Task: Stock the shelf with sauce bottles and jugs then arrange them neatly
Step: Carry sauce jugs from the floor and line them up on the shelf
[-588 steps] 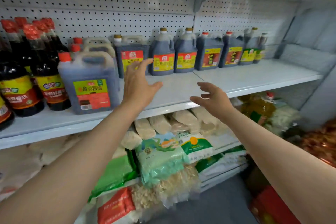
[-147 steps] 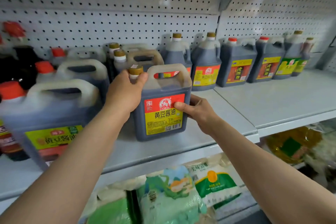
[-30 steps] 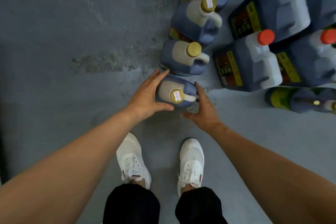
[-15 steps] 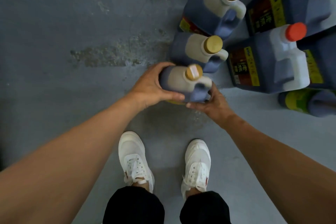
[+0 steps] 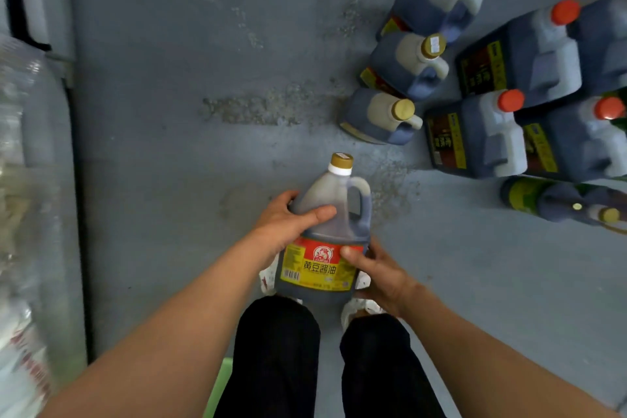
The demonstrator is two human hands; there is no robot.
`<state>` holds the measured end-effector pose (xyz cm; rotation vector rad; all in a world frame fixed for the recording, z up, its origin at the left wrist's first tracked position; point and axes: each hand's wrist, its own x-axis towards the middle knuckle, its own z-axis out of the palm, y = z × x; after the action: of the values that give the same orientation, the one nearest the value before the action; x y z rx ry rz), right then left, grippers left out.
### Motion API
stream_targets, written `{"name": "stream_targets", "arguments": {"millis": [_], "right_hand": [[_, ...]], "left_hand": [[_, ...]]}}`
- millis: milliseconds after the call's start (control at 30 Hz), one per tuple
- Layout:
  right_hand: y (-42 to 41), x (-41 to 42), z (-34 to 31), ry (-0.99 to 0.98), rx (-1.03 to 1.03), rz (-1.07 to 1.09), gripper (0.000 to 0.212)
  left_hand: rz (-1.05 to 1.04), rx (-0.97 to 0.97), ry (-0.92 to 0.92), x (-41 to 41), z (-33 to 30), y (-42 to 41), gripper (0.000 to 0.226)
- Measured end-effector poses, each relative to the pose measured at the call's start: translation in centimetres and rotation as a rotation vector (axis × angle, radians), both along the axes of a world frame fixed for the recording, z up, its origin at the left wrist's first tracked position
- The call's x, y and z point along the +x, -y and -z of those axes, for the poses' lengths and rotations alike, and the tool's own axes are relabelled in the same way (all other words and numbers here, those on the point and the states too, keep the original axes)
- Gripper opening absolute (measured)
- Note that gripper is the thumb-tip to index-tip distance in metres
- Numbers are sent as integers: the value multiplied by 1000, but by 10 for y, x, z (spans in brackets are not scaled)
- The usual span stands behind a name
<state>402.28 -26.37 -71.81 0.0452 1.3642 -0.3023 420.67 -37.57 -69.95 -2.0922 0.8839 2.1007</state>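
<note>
Two hands carry the soy sauce jug (image 5: pixel 327 231): left hand (image 5: pixel 288 224) curled round its shoulder, right hand (image 5: pixel 376 273) pinching the label edge. Nobody holds the handle, so the jug could slip; support beneath it is probably absent, though hidden.

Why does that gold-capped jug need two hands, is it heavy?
Probably heavy: the jug looks nearly full of dark sauce. The left hand grips its shoulder and the right hand its label side. Smooth plastic might slip, and sauce may slosh.

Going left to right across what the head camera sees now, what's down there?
Blurred shelf edge with packaged goods → left hand → held soy sauce jug → right hand → three gold-capped jugs on the floor → red-capped jugs.
</note>
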Motion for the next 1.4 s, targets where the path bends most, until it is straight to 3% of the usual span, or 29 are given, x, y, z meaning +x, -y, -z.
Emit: {"name": "stream_targets", "arguments": {"millis": [100, 467, 700, 933, 1267, 1400], "right_hand": [[3, 2, -54, -17, 4, -45, 72], [58, -3, -282, -104, -220, -255, 62], [102, 24, -412, -100, -404, -344, 39], [157, 98, -527, -86, -642, -410, 37], [263, 227, -683, -26, -1074, -507, 56], [301, 284, -742, 74, -1222, -541, 36]], "left_hand": [[-62, -14, 31, 1, -48, -8, 64], [-240, -151, -53, 13, -261, 4, 65], [-288, -302, -89, 57, -387, 16, 68], [-372, -483, -93, 138, -502, 54, 69], [-511, -905, -51, 260, -694, 115, 62], [-609, -1083, 43, 301, -763, 120, 53]]}}
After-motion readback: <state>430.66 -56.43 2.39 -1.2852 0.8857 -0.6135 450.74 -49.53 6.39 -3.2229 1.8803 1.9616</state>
